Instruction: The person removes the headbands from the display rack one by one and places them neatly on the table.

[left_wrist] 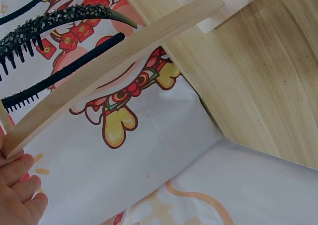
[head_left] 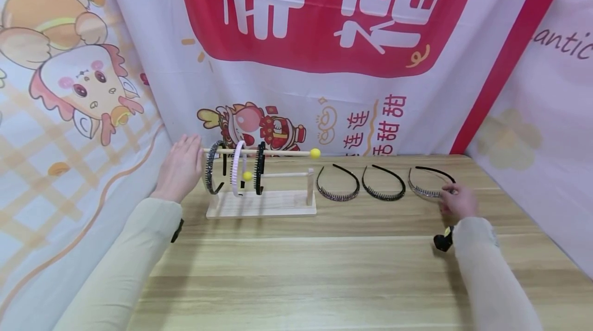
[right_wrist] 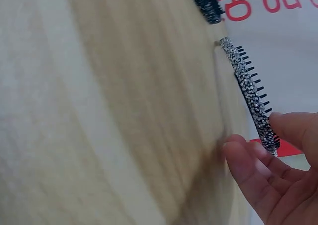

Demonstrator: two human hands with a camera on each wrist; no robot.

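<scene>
A wooden rack [head_left: 261,207] carries several headbands on its upper rod: a dark glittery headband [head_left: 210,169], a pale pink headband [head_left: 237,169] and a black headband [head_left: 260,169]. At the rod's left end my left hand [head_left: 178,169] rests, fingers extended, against the rack's wooden upright [left_wrist: 114,71]. Over at the right, my right hand [head_left: 458,201] holds the front of a silver-studded headband [head_left: 423,192] between thumb and fingers. Its comb teeth face the thumb in the right wrist view, and part of the band [right_wrist: 251,93] there stands apart from its shadow.
On the tabletop [head_left: 306,279], a glittery dark headband [head_left: 340,197] and a black headband [head_left: 384,197] lie between the rack and my right hand. Yellow balls [head_left: 315,153] cap the rod ends. Printed cloth [head_left: 324,84] hangs behind the table and along both sides.
</scene>
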